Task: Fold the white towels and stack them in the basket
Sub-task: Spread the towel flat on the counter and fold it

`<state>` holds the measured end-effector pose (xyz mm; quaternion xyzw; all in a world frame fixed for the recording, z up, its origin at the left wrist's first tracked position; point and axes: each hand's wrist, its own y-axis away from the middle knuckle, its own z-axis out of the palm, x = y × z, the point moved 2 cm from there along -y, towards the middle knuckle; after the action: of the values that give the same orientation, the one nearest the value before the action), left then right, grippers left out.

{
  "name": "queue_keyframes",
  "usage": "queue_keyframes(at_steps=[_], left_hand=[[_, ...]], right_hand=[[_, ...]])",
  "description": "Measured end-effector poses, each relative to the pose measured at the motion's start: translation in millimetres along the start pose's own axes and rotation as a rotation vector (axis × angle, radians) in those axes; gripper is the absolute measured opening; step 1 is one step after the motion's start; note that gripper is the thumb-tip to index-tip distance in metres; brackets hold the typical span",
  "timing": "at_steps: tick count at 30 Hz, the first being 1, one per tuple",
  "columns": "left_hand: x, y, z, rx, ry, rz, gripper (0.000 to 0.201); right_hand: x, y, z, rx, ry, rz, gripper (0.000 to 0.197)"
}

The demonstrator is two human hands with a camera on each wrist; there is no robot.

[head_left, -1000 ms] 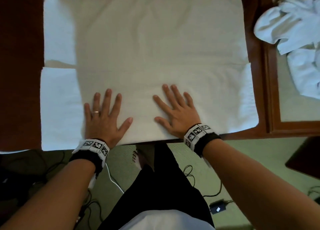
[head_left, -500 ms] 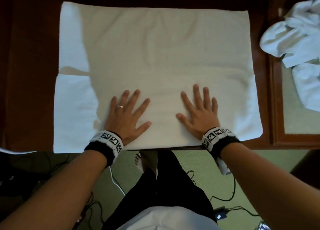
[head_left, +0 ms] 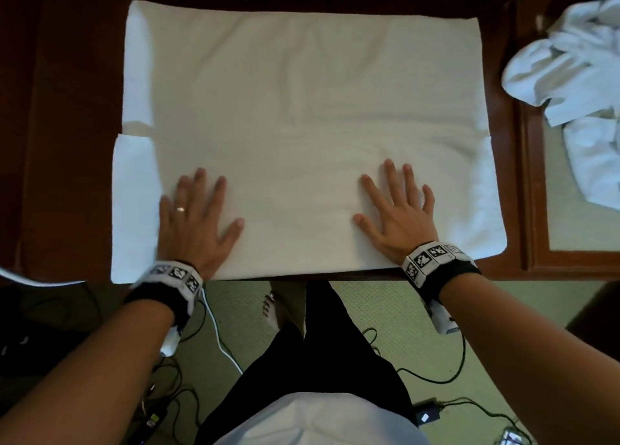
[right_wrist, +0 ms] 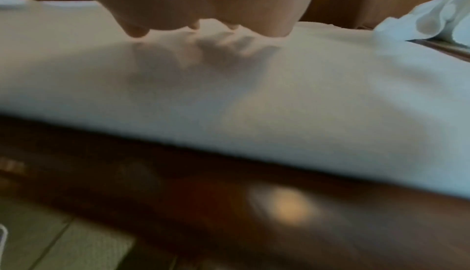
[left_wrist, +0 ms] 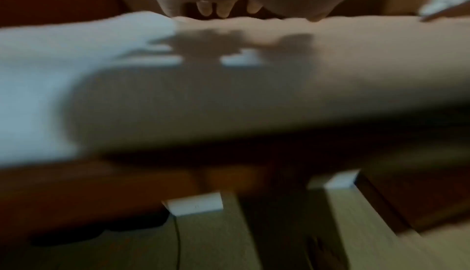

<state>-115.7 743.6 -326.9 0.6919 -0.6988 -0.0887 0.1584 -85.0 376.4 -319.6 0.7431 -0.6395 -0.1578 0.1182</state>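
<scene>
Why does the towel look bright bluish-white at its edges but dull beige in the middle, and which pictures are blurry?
Head view: a broad shadow dims the towel except its lit side strips; the left hand is slightly motion-blurred, the right hand sharp. Left wrist view: heavily smeared, finger shadows on the cloth. Right wrist view: soft, with a glare spot on the table.

A plain white towel covers the dark reddish-brown worktop. Crumpled towels are white too. Wristbands carry black-and-white square patterns. The floor is pale green.
</scene>
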Motion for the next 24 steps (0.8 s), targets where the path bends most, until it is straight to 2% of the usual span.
queue_keyframes(at_steps=[4, 7, 9, 12, 15, 18, 21, 24], left_hand=[[-5.3, 26.7, 27.1, -0.013, 0.009, 0.005, 0.081], [1.6, 19.7, 20.2, -0.002, 0.019, -0.013, 0.084], [5.6, 18.7, 14.5, -0.002, 0.025, -0.011, 0.084], [1.4, 29.5, 7.9, -0.034, -0.035, 0.031, 0.083], [-2.8, 36.4, -4.5, -0.066, -0.058, 0.003, 0.079], [4.5, 31.7, -30.2, -0.070, -0.070, -0.009, 0.070], [10.0, 11.7, -60.0, -0.131, -0.058, -0.050, 0.057], [10.6, -21.7, -94.1, -0.127, 0.052, -0.076, 0.052]], right_hand=[[75.2, 39.8, 11.5, -0.025, -0.145, 0.344, 0.072], [78.8, 39.8, 7.7, 0.027, -0.165, 0.421, 0.073], [54.4, 32.5, 3.9, 0.078, -0.152, 0.358, 0.075], [18.9, 38.8, 8.6, -0.022, -0.102, 0.170, 0.071], [8.4, 54.6, 7.1, -0.098, -0.082, 0.197, 0.071], [3.6, 55.4, -12.8, -0.070, -0.044, 0.204, 0.062], [5.1, 37.0, -44.3, -0.024, -0.086, 0.194, 0.054], [5.3, 6.5, -73.7, 0.009, -0.131, 0.153, 0.052]])
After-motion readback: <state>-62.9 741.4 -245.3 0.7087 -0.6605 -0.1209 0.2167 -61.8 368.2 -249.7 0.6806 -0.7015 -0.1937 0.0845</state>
